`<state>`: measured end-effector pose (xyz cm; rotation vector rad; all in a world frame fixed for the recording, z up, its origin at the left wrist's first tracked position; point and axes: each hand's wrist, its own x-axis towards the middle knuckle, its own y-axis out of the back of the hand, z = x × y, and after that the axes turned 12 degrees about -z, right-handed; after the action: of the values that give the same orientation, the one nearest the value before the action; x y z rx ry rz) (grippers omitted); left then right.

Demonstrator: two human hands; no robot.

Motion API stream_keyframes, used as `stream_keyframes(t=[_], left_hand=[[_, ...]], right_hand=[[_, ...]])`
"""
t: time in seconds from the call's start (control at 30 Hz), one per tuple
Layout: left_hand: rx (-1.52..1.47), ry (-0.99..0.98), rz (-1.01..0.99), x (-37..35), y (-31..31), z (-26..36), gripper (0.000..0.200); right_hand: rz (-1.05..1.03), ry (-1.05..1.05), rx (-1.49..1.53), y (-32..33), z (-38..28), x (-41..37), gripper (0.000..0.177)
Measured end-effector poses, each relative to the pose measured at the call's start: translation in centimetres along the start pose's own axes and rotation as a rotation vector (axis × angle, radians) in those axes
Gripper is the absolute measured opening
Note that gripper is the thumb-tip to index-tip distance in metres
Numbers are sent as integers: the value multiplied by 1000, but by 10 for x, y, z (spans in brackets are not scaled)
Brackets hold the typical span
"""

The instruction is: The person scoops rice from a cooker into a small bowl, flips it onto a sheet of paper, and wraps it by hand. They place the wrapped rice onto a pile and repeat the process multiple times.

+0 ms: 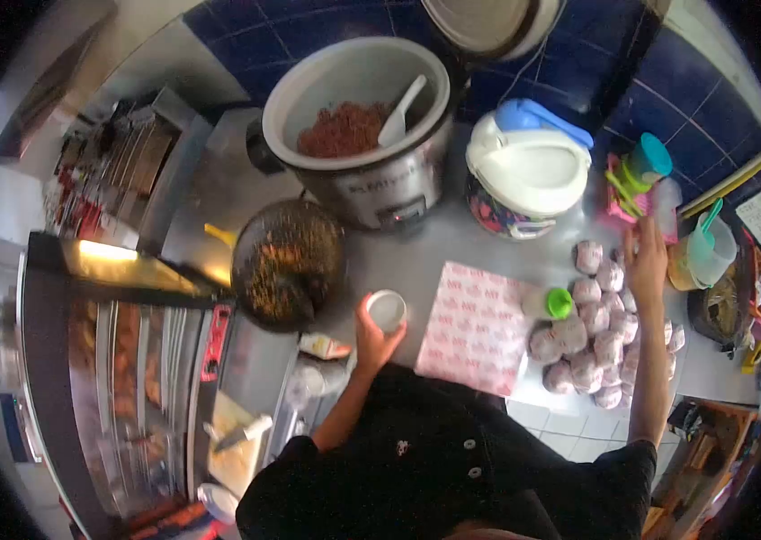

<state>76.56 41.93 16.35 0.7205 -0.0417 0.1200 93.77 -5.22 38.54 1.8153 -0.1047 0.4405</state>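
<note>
My left hand (380,340) is closed around a small white bowl (387,310), held mouth up over the steel counter. To its right lies a stack of white wrapping paper (473,331) with red print. My right hand (647,258) reaches to the far right, fingers stretched out at the edge of a pink basket (616,205) holding a teal cup (649,158). Below that hand is a heap of paper-wrapped bundles (608,346). A small bottle with a green cap (559,303) stands between the paper and the bundles.
A large rice cooker (371,184) holds reddish-brown rice (347,130) and a white paddle (401,112). Left of my left hand sits a dark bowl (289,264) of browned food. A white lidded container (529,171) stands at the back. A knife (244,433) lies on a cutting board (229,463).
</note>
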Motion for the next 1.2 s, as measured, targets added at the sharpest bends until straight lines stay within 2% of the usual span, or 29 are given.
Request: stream_keyframes(t=[0.07,0.1,0.17,0.27,0.3,0.33,0.37,0.4,0.43,0.5,0.57,0.6,0.63,0.73,0.77,0.87,0.9,1.0,1.03,1.13,1.2], left_hand=[[-94,-59,-102,15,17,-4,98],[-146,-90,-147,27,25,-6,98],[-246,-126,-245,38,42,-13,98],[-483,-163,-378,58,69,-14,99],[-431,-200,-358,63,72,-21,103],[-521,-211,-374,68,74,-24,104],[-613,-219,-393,73,76,-25,105],[-705,-222,-415,76,80,-26,106],[-669,-257,-425,80,85,-28,107],[-618,-296,-428,84,90,-41,107],[-788,-135,-486,92,96,-52,106],[-832,-120,-479,101,105,-48,106],[-878,-105,-473,107,116,-44,106],[-924,-49,-512,123,125,-52,104],[-905,-57,-527,130,126,-55,104],[-926,-56,-582,148,131,-51,105],[-952,-60,-589,153,130,-51,105],[-1004,-68,-567,162,136,-46,104],[-1013,-70,-560,164,142,-42,104],[-1134,-35,-543,170,147,-34,104],[-1094,-49,-512,173,144,-36,104]], right_hand=[[84,143,134,8,-86,39,22],[-22,187,126,9,-118,61,21],[0,419,135,2,-194,116,20],[-96,668,80,-45,-270,213,20],[-72,744,51,-76,-281,243,21],[-207,762,-51,-103,-290,273,23],[-416,716,-286,-131,-298,301,30],[-539,713,-474,-164,-299,322,32],[-664,702,-663,-191,-300,336,36],[-1024,517,-901,-217,-316,350,44],[-1146,527,-851,-218,-325,365,45],[-1217,530,-825,-212,-332,367,46],[-1183,523,-886,-207,-339,370,34],[-828,604,-1016,-208,-328,385,23],[-926,569,-1126,-199,-342,386,19],[-988,641,-1115,-266,-293,378,24],[-1117,498,-1140,-257,-314,375,27],[-1199,584,-1116,-250,-307,379,27],[-1221,523,-1005,-249,-303,378,24],[-1172,553,-910,-244,-295,374,19],[-1170,622,-942,-243,-293,372,19]])
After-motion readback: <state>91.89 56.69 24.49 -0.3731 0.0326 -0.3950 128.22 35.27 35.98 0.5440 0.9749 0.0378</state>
